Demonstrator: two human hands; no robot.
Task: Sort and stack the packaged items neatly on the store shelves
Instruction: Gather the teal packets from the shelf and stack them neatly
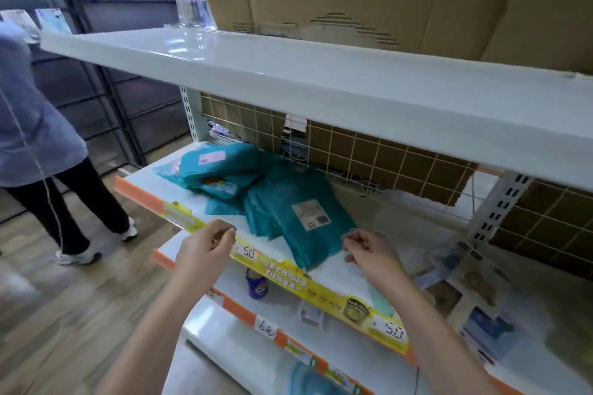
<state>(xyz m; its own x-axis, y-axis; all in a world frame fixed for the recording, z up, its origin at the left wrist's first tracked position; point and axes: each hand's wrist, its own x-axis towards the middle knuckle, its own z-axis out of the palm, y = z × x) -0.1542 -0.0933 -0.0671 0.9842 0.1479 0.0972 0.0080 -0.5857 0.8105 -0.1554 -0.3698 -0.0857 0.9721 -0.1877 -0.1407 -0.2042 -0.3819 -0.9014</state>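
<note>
Teal packets (298,218) in a loose stack on mid shelf (369,269), flat, long axis running front-right to back-left, white label up. Second heap (218,170) behind-left, crumpled. Shelf bare to the right. Left hand (205,247) and right hand (369,250) w/ fingers curled at front edge; whether they hold anything, can't tell.

You had soft, even indoor light, brightest as glare on the glossy white upper shelf (224,51). Under it the back mesh (385,157) sat in shadow. The floor (64,298) at lower left smeared with motion blur (price tags barely legible), and shelf edges bowed from wide-angle distortion.
</note>
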